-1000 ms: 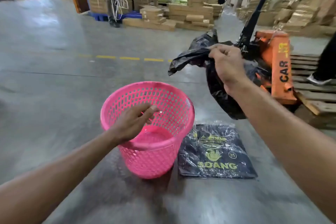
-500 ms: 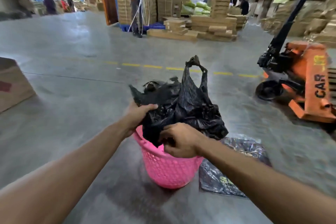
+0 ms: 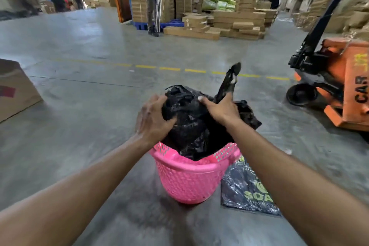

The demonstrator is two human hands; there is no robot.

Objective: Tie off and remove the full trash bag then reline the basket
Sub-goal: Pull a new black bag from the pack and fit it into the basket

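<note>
Warehouse floor (image 3: 99, 106). Black bag (image 3: 191, 126) bunched over pink basket (image 3: 185, 177), tail inside. Left hand (image 3: 153, 120), right hand (image 3: 221, 110) both clutch film, seemingly. Spread mouth evenly, fold over rim.

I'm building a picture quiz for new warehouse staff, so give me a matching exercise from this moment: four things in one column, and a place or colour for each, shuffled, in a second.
Things:
1. black bag
2. basket
3. pack of bags
4. pallet jack

Descriptions:
A. orange, at the far right
B. flat on the floor, right of the basket
C. pink, perforated, standing on the floor
D. bunched over the basket's mouth, under the left hand and right hand

Pairs: 1-D, 2-C, 3-B, 4-A
</note>
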